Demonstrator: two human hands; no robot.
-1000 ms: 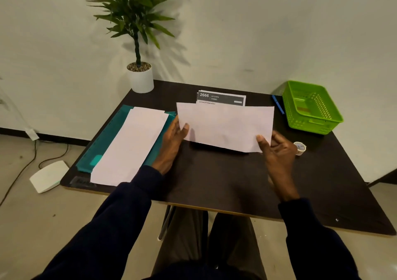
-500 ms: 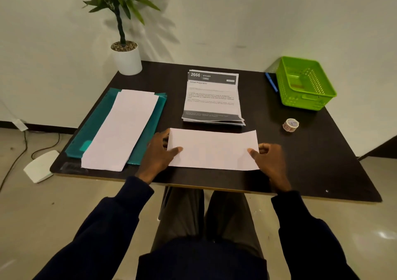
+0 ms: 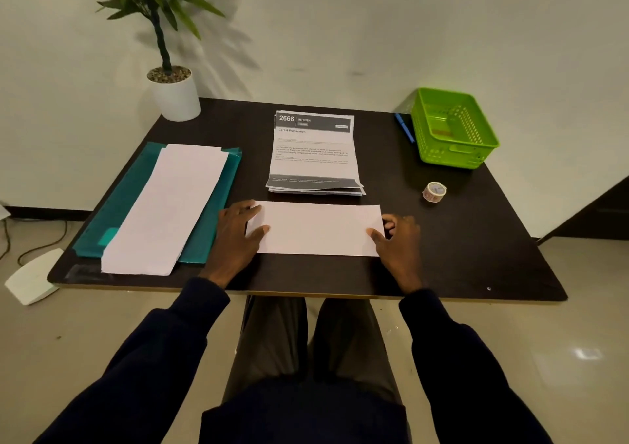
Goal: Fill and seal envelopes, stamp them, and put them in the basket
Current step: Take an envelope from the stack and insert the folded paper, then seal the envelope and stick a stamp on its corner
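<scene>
The white envelope [image 3: 316, 229] lies flat on the dark table [image 3: 476, 239], long side left to right, in the middle of the table close to its near edge. Its upper face is plain and blank. 2 hands are on it, 1 at each short end.

The left hand [image 3: 235, 236] lies spread and flat at the left end, with its thumb and forefinger pressing on top of the paper and the other fingers on the table beside it. The right hand [image 3: 398, 239] holds the right end, with its thumb on top near the near-right corner and its fingers curled in against the short edge.

Just beyond the envelope is a stack of printed sheets [image 3: 313, 152], slightly fanned, with a dark header reading "2666 KITCHEN". To the left, a pile of white envelopes [image 3: 166, 208] runs near to far on a teal folder [image 3: 129, 198].

To the right of the held envelope, well apart from it, a small stamp roll [image 3: 434, 192] stands on the table. Beyond that, at the far right corner, sits the green basket [image 3: 452, 130], with a blue pen [image 3: 405, 128] just beside its left wall.

A potted plant [image 3: 173, 93] in a white pot stands at the far left corner.
</scene>
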